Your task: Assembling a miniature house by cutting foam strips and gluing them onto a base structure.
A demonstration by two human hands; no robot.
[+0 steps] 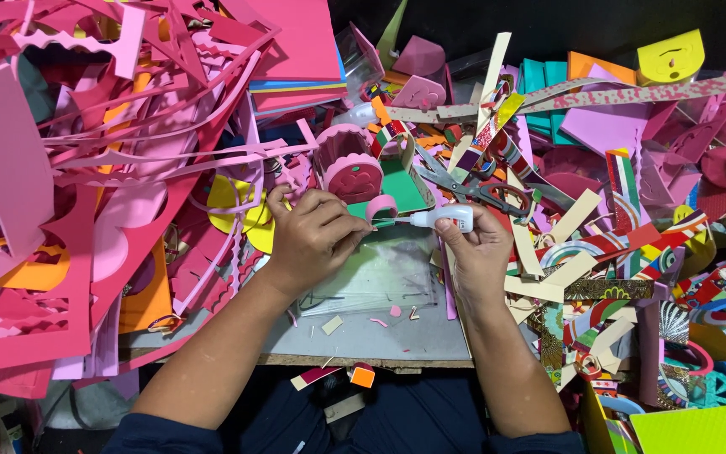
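Your right hand (476,248) has its grip closed around a small white glue bottle (447,219), held sideways so the nozzle points left toward the piece you are working on. Your left hand (313,235) holds its grip narrow, fingertips pinched on a small pink foam loop (381,208), steadying it right at the nozzle tip so the glue can land where the loop's ends meet. Both hands sit close together over a clear plastic sheet (380,277) lying on the counter (380,340), which seems to serve as a working surface that keeps glue off the board beneath.

Just beyond the loop stands a small pink foam box with a heart front (348,164) on a green foam base (401,189), near enough that the loop looks meant for it. A pair of scissors (472,187) lies just behind your right hand, within easy reach. To your left, pink foam offcuts (86,168) pile high; to your right, patterned paper strips (615,244) are heaped, pushed aside to leave the middle open for your hands.
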